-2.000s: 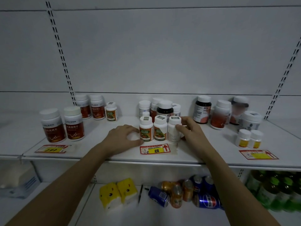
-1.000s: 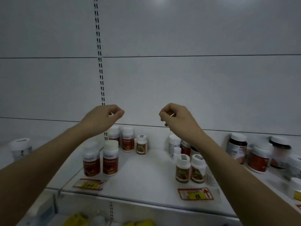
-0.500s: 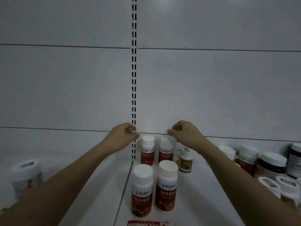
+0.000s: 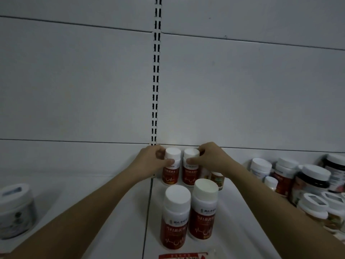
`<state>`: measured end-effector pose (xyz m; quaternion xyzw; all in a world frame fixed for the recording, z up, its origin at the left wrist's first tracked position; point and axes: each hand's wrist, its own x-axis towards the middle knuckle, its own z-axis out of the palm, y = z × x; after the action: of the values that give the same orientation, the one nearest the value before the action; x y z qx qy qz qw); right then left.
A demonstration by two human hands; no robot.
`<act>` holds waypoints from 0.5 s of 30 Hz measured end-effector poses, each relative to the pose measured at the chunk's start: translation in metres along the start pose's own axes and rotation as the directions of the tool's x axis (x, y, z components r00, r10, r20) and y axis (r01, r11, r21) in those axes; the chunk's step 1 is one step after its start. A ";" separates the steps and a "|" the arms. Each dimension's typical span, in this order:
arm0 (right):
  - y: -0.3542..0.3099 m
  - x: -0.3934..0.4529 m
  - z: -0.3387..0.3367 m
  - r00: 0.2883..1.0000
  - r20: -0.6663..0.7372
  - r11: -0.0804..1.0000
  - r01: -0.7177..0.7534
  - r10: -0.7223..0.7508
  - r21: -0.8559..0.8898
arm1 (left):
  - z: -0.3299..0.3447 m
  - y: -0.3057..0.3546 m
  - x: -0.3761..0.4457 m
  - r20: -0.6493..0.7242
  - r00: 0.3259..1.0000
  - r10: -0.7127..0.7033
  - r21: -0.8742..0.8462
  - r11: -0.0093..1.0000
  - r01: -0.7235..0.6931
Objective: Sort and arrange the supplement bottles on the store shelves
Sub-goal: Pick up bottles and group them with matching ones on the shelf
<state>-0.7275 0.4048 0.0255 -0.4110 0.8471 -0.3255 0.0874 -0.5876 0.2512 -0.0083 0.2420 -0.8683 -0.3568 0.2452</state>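
Note:
Two white-capped bottles with red labels stand at the back of the white shelf (image 4: 239,221). My left hand (image 4: 151,161) grips the left back bottle (image 4: 170,174) at its cap and neck. My right hand (image 4: 209,157) grips the right back bottle (image 4: 190,174) the same way. Two larger bottles of the same kind stand in front: the left front bottle (image 4: 175,219) and the right front bottle (image 4: 204,212). A small bottle with a brown label (image 4: 217,180) stands partly hidden under my right wrist.
A white tub (image 4: 15,210) stands on the neighbouring shelf at the left. Several mixed bottles, among them a dark jar with a white lid (image 4: 311,182), crowd the right side. A slotted upright (image 4: 155,71) divides the back wall. A red price tag (image 4: 183,256) lies on the front edge.
Both hands have dropped from closed fists in the air onto the two back red-label bottles and now grip them. My view has moved left and closer since two seconds ago.

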 end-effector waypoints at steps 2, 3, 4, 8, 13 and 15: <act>-0.001 0.000 -0.006 1.000 0.007 1.000 -0.009 0.009 -0.018 | -0.003 0.002 0.003 0.017 1.000 0.001 0.011 1.000 -0.001; -0.002 0.000 -0.010 1.000 0.005 1.000 -0.013 0.013 -0.017 | -0.004 0.003 0.003 0.024 1.000 -0.005 0.011 1.000 0.004; -0.002 0.000 -0.014 1.000 0.003 1.000 -0.013 0.013 -0.008 | -0.002 0.004 0.003 0.030 1.000 -0.010 0.010 1.000 0.009; -0.001 -0.003 -0.031 1.000 0.002 0.999 -0.008 0.008 0.038 | 0.008 0.009 0.001 0.019 1.000 -0.014 -0.030 0.999 0.014; -0.011 -0.009 -0.065 0.994 -0.063 0.979 0.103 -0.093 0.176 | 0.003 0.025 0.004 -0.030 0.999 -0.016 -0.035 0.999 0.015; -0.020 -0.011 -0.085 0.984 -0.121 0.959 0.158 -0.132 0.237 | -0.009 0.042 0.007 -0.068 0.998 -0.010 -0.114 0.993 0.002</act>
<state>-0.7432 0.4455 0.1023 -0.4403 0.7712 -0.4545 0.0693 -0.5977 0.2686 0.0301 0.2425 -0.8368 -0.3980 0.2872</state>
